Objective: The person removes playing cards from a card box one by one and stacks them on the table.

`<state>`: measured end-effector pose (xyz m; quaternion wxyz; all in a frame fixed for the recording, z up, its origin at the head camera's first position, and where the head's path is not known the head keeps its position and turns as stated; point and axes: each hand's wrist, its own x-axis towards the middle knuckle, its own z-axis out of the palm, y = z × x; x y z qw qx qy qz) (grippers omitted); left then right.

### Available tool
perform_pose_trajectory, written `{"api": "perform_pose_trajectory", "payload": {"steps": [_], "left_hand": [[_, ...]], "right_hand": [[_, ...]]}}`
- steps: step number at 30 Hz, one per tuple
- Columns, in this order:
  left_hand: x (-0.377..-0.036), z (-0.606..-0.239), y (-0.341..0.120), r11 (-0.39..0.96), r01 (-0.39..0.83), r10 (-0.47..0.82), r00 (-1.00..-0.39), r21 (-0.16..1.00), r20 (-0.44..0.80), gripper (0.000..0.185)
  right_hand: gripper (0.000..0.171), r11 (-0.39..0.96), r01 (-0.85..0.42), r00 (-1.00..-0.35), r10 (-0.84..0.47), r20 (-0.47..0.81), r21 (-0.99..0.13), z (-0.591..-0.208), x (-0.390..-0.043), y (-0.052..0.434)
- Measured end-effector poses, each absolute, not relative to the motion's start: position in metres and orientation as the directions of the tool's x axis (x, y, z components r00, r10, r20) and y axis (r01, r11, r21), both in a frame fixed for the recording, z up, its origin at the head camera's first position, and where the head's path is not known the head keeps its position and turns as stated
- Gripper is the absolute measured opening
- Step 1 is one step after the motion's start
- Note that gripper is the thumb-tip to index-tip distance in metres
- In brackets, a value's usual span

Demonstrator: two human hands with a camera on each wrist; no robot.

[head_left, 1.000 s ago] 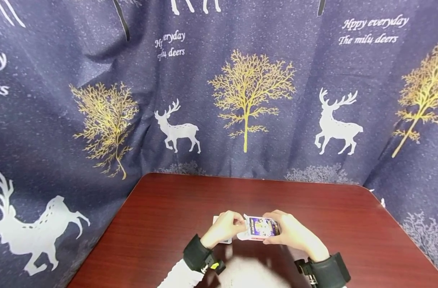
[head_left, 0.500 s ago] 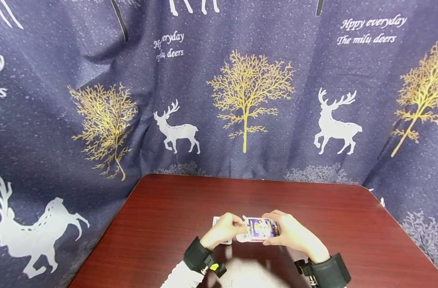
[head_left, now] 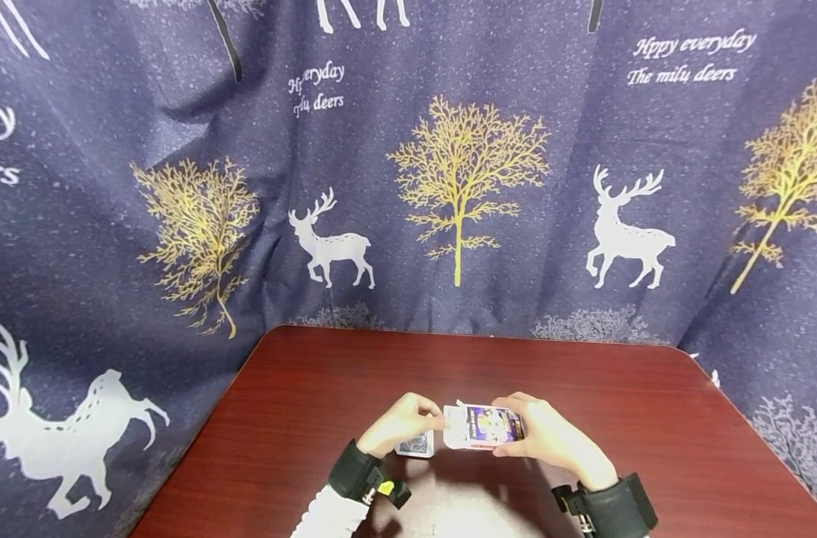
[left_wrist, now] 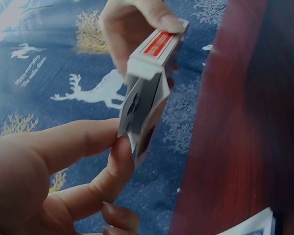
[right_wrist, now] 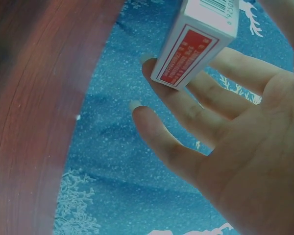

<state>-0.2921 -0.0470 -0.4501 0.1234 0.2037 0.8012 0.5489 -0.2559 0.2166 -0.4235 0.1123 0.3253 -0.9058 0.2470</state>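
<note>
My right hand (head_left: pixel 546 433) grips a playing card box (head_left: pixel 494 426) by its far end, above the table. The box has a purple printed front; a red panel shows on its narrow side in the right wrist view. Its flapped end is open and faces my left hand (head_left: pixel 398 424). In the left wrist view, my left thumb and index finger pinch the edge of a playing card (left_wrist: pixel 131 110) with a black mark, which sticks partly out of the box. A stack of playing cards (head_left: pixel 417 446) lies on the table below my left hand, partly covered by it.
The reddish-brown wooden table (head_left: pixel 328 373) has a rounded far edge. Behind it hangs a dark blue cloth (head_left: pixel 395 314) printed with deer and trees. Black straps with small cameras sit on both wrists.
My left hand has drawn a little to the left, away from the box, and a pale piece now shows between them. More of the card stack shows. The right hand has hardly moved.
</note>
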Motion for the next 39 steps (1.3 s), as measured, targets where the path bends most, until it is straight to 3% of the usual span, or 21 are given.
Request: {"api": "perform_pose_trajectory", "payload": {"steps": [15, 31, 39], "left_hand": [[-0.297, -0.444, -0.070, 0.280, 0.192, 0.500, -0.865, 0.941, 0.028, 0.018], [-0.312, -0.445, -0.088, 0.217, 0.126, 0.418, -0.908, 0.968, 0.024, 0.022], [-0.319, -0.448, -0.101, 0.230, 0.215, 0.405, -0.908, 0.949, 0.107, 0.022]], "right_hand": [[0.055, 0.676, -0.626, -0.779, -0.517, 0.356, -0.389, -0.428, -0.259, 0.220], [0.057, 0.682, -0.609, -0.793, -0.506, 0.341, -0.404, -0.422, -0.260, 0.223], [0.056, 0.672, -0.622, -0.782, -0.511, 0.357, -0.402, -0.426, -0.260, 0.223]]}}
